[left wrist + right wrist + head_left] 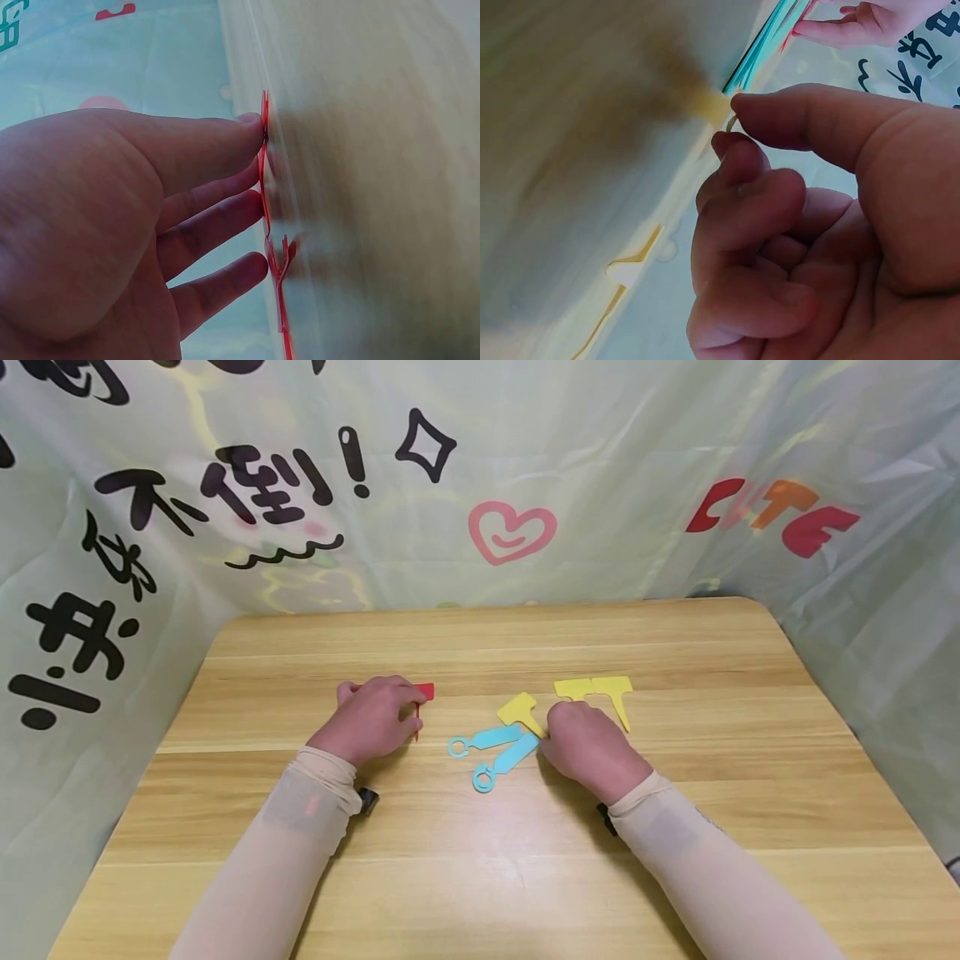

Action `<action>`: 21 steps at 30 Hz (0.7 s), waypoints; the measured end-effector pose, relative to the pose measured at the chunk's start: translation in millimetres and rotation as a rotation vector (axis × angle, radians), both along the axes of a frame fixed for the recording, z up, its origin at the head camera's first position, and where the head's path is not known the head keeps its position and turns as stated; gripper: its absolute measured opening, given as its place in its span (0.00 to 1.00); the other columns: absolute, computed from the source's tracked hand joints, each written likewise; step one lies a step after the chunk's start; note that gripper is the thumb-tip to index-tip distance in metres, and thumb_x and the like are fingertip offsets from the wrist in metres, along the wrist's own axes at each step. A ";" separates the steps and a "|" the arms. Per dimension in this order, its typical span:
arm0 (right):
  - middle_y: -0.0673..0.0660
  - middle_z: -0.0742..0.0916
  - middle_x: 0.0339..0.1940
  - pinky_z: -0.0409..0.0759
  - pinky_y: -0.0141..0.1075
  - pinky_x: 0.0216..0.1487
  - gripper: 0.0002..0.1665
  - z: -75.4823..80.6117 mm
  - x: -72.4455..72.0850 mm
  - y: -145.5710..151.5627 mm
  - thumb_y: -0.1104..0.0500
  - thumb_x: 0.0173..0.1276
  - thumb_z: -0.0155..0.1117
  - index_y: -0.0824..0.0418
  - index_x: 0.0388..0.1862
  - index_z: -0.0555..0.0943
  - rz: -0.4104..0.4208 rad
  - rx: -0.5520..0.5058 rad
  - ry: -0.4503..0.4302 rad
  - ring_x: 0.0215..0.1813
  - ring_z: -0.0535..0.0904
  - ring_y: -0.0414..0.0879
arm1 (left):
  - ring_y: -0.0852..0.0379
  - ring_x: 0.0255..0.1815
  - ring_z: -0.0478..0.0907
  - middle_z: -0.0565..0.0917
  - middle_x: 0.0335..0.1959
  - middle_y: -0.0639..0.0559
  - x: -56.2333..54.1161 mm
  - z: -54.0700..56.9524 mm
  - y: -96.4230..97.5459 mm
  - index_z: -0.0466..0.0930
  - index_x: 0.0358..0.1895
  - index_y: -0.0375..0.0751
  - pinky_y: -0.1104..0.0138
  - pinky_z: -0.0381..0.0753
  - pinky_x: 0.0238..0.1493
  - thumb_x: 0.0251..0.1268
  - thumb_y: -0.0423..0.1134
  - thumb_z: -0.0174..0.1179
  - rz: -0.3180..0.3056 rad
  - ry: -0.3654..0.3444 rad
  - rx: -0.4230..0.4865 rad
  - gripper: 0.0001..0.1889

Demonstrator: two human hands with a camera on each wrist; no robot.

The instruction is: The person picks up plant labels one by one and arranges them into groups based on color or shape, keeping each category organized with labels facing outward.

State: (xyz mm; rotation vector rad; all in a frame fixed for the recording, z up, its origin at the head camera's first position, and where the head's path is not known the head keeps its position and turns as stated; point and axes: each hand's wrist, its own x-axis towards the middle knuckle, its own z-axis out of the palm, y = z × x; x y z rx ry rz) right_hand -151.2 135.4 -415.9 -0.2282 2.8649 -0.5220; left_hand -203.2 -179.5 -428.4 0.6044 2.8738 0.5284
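Observation:
My left hand (pixel 378 718) rests on red T-shaped plant labels (pixel 426 691) lying left of the table's middle. In the left wrist view its thumb and fairly straight fingertips (pixel 251 202) touch the thin red edges, and the hand covers most of these labels in the head view. Between thumb and forefinger my right hand (pixel 592 747) pinches the stem end of a yellow T-shaped plant label (pixel 517 708); its other fingers curl into the palm. That label's head lies beside two blue ring-ended plant labels (pixel 516 753), whose right ends reach toward the right hand.
Two more yellow T-shaped labels (pixel 613 685) lie side by side just beyond the right hand. All this is on a wooden table (pixel 480 877). A printed fabric sheet (pixel 600 468) hangs behind the table and along its sides.

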 end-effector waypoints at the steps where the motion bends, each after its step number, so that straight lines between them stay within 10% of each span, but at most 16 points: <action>1: 0.51 0.70 0.20 0.67 0.38 0.25 0.21 0.3 0.2 0.1 0.70 0.66 0.64 0.55 0.16 0.71 0.002 -0.003 0.000 0.22 0.66 0.45 | 0.48 0.69 0.82 0.87 0.67 0.57 -0.1 -0.1 -0.1 0.94 0.53 0.57 0.36 0.59 0.60 0.75 0.42 0.71 -0.001 0.001 0.000 0.09; 14: 0.48 0.68 0.16 0.67 0.36 0.25 0.25 7.3 -0.7 9.2 0.69 0.67 0.65 0.53 0.11 0.72 0.004 -0.035 0.029 0.21 0.65 0.43 | 0.50 0.69 0.82 0.87 0.66 0.60 -0.5 0.1 1.1 0.94 0.52 0.58 0.36 0.58 0.60 0.75 0.42 0.71 -0.001 0.000 0.001 0.09; 21: 0.49 0.71 0.16 0.68 0.36 0.24 0.25 10.4 -3.3 22.8 0.68 0.70 0.63 0.54 0.12 0.76 -0.015 -0.049 0.029 0.20 0.67 0.43 | 0.53 0.68 0.83 0.87 0.66 0.62 -0.2 -0.2 1.4 0.90 0.31 0.62 0.38 0.57 0.59 0.75 0.42 0.71 -0.008 -0.004 0.004 0.10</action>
